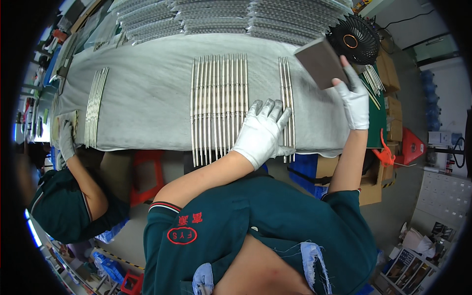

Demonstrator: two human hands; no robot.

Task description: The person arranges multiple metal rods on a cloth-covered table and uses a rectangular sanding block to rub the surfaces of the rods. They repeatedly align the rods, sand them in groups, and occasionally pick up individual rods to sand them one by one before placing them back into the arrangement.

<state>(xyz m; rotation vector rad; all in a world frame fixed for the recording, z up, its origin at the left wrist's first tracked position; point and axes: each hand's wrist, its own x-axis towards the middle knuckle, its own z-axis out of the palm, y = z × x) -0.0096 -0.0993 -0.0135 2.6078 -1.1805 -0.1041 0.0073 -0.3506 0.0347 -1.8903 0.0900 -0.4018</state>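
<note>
My left hand point(263, 130), in a white glove with grey fingertips, lies palm down with its fingers spread between two groups of slim metal rods. Its wrist side overlaps the wide row of silvery rods point(211, 93), laid side by side and pointing away from me. The thumb and outer fingers reach over the smaller rod group point(285, 81) to its right; contact under the palm is hidden. Raised at the right, my right hand point(355, 101) wears a similar glove and grips a flat grey-brown rectangular block point(320, 63) by its right edge, above the table.
A pale grey cloth point(147, 88) covers the table. Stacked packs of rods point(211, 17) line the back, beside a black fan point(355, 40). More rods point(373, 81) lie at right on green. A co-worker point(64, 204) sits at left, near another rod group point(96, 108).
</note>
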